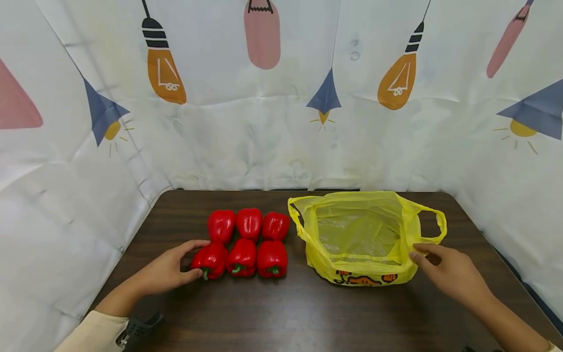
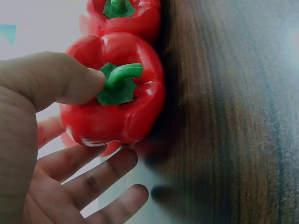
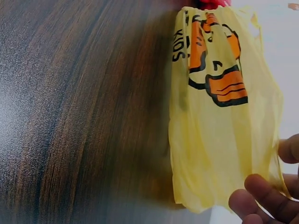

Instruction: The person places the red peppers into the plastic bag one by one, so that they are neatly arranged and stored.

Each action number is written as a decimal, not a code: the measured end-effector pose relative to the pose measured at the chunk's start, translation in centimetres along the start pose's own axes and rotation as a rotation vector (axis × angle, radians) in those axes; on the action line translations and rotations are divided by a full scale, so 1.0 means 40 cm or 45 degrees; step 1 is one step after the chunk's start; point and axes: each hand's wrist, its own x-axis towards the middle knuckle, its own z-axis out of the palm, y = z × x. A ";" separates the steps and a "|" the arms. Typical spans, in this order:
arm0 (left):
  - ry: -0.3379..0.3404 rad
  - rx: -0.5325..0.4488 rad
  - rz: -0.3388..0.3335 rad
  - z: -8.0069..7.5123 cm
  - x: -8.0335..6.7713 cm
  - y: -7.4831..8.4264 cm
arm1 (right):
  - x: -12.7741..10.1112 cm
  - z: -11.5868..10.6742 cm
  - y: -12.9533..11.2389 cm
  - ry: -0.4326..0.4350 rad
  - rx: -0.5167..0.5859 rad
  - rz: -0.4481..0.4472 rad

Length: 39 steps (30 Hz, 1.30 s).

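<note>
Our left hand (image 1: 169,271) cups the nearest of six peppers (image 1: 211,260), our right hand (image 1: 448,274) touches the empty bag (image 1: 360,234) with relaxed fingers; none bagged yet.

Two bare hands, one cream sleeve

The left hand (image 1: 169,271) has a cream sleeve (image 1: 90,335) at its forearm, with a black perforated strap (image 1: 138,330) just beside the cuff; the right hand (image 1: 448,274) and forearm are uncovered, without rings.

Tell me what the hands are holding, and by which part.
Left hand grips the front-left red pepper around its sides; right hand touches the yellow bag's rim.
</note>
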 end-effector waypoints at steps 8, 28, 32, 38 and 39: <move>-0.037 -0.063 0.039 -0.012 0.003 -0.003 | -0.002 -0.006 0.006 -0.014 -0.004 0.001; -0.104 -0.248 0.057 -0.022 0.002 -0.020 | -0.007 -0.006 0.009 -0.058 0.047 0.014; -0.121 -0.240 0.019 -0.021 0.010 -0.021 | -0.009 -0.010 0.012 -0.085 0.055 0.041; -0.137 -0.267 0.019 -0.023 0.004 -0.030 | -0.010 -0.003 0.009 -0.099 0.101 0.041; -0.136 -0.275 0.026 -0.023 0.001 -0.031 | -0.010 -0.001 0.007 -0.096 0.108 0.038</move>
